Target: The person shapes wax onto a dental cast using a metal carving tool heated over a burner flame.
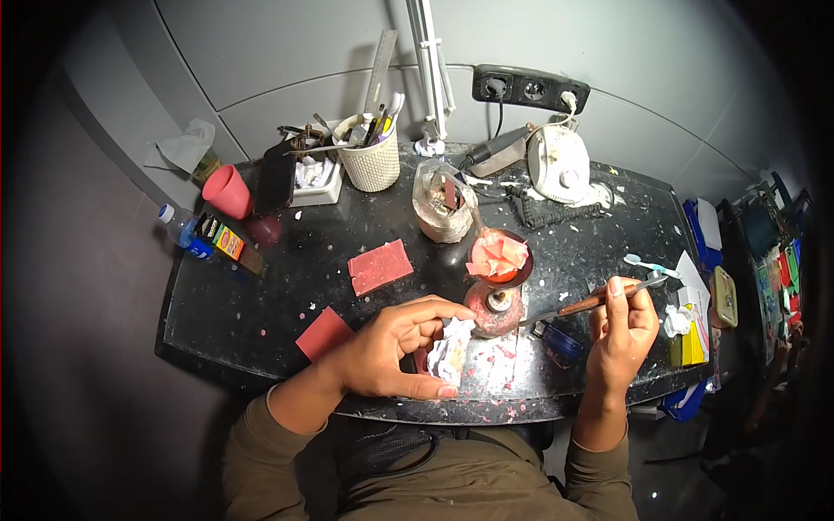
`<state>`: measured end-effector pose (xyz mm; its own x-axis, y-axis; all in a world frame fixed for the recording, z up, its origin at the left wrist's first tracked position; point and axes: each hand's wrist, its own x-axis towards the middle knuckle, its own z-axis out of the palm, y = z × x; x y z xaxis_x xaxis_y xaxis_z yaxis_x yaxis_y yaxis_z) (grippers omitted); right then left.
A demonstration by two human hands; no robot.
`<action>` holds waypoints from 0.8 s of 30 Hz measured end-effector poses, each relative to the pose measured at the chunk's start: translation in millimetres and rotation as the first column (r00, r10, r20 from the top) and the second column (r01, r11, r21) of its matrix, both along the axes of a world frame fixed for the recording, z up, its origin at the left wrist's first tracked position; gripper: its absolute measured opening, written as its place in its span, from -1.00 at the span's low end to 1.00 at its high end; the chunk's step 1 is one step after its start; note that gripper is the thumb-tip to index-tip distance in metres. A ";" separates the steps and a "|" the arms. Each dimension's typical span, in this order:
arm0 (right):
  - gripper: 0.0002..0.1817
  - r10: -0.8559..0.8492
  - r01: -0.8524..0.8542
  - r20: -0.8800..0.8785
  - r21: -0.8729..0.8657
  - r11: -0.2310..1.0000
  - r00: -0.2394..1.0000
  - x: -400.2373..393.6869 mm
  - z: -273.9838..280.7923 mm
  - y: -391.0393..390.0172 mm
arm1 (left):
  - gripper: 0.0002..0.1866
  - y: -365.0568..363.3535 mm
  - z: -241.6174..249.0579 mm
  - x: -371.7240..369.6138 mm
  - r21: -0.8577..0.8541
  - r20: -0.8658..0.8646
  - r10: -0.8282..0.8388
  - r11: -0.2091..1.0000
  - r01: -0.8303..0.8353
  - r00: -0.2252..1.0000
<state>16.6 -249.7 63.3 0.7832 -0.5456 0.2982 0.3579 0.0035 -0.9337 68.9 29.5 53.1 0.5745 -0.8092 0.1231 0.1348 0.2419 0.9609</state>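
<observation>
My left hand [395,347] is curled around a crumpled white piece of paper [452,350], index finger on its far side and thumb on its near side. In my right hand [621,334] is a wax knife [584,306] with a wooden handle, gripped between thumb and fingers. Its blade points left, its tip close to a spirit lamp [495,314] smeared with pink wax. Just behind the lamp sits a small pan [524,276] heaped with pink wax pieces [499,252]. A blue lighter [559,340] lies between the lamp and my right hand.
Pink wax sheets [380,267] lie left of the pan. Behind stand a plastic-lined jar [445,217], a tool cup [372,163] and a white machine [559,165]. At left are a pink cup [228,193] and a bottle [187,233]; at right, a toothbrush [651,266] and crumpled paper [677,321].
</observation>
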 end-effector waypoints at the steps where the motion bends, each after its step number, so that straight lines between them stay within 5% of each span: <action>1: -0.87 0.000 0.000 0.001 0.001 1.000 1.000 -0.1 -0.1 0.0 | -0.15 -0.4 -1.3 0.3 0.000 0.020 0.016 1.000 -0.016 1.000; 6: -0.88 0.013 -0.013 -0.003 -0.001 1.000 1.000 -0.6 -2.3 -1.8 | -0.15 0.2 -2.3 1.7 0.008 0.068 0.015 1.000 -0.016 0.998; 11: -0.87 0.028 -0.006 0.281 -0.080 0.997 0.959 -1.2 -1.0 1.9 | -0.13 -0.7 -3.7 1.0 0.018 0.064 0.045 0.999 -0.047 0.997; 24: -0.89 0.069 -0.017 0.198 -0.253 0.967 0.978 4.4 -6.2 7.6 | -0.15 -1.5 -3.0 0.1 0.018 0.049 0.077 0.997 -0.078 0.996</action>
